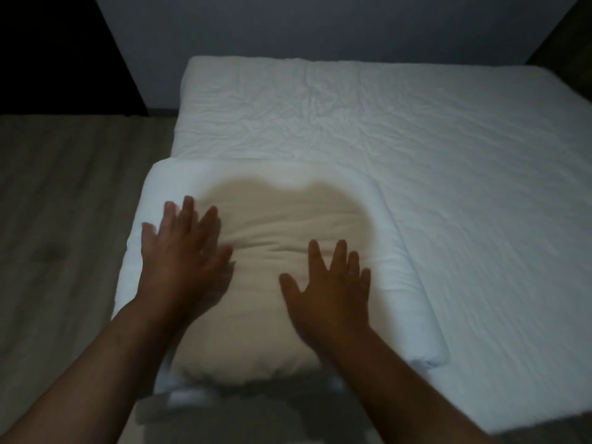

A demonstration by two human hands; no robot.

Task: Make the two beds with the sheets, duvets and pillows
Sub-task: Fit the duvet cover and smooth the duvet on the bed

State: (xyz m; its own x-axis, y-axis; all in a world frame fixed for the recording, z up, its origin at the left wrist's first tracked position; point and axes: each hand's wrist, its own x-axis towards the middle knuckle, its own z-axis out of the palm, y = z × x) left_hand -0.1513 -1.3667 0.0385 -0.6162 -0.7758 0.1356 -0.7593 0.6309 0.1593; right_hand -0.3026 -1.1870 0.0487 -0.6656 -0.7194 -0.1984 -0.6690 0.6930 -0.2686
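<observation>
A white pillow [266,193] lies at the near left corner of the bed. A wrinkled white duvet [416,139] covers the bed behind it and to the right. My left hand [182,251] lies flat on the pillow's left side, its fingers spread and slightly blurred. My right hand [330,290] lies flat on the pillow's middle, fingers spread. A dark shadow falls over the pillow between and beyond the hands. Neither hand holds anything.
Wooden floor [64,219] runs along the left of the bed and under its near edge. A pale wall [320,27] stands behind the bed. A dark panel [48,52] fills the far left corner. The room is dim.
</observation>
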